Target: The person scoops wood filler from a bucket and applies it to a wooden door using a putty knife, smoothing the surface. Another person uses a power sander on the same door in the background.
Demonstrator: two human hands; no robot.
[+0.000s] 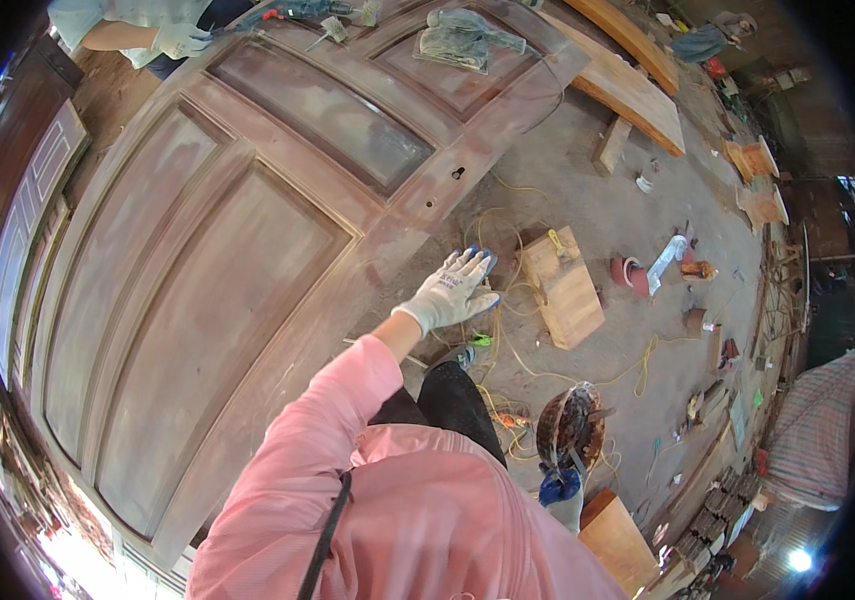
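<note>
My left hand (450, 292), in a white glove with blue fingertips, is stretched out just off the near edge of a large wooden panel door (217, 250). Its fingers are apart, and I see nothing held in them. Low on the right, my right hand (560, 489), gloved in blue and white, is closed at the rim of a round, brown-stained bowl (554, 425). A thin stick or handle slants beside the hand at the bowl; its other end is hidden. The door lies flat, its recessed panels patchy with pale and reddish-brown colour.
A power tool (462, 40) rests on the door's far part. Across the door, a co-worker's gloved hand (182, 40) is near another tool. A wooden block (562, 290), yellow cords (637, 375) and a red tub (630, 277) are on the floor. Long planks (622, 90) lie beyond.
</note>
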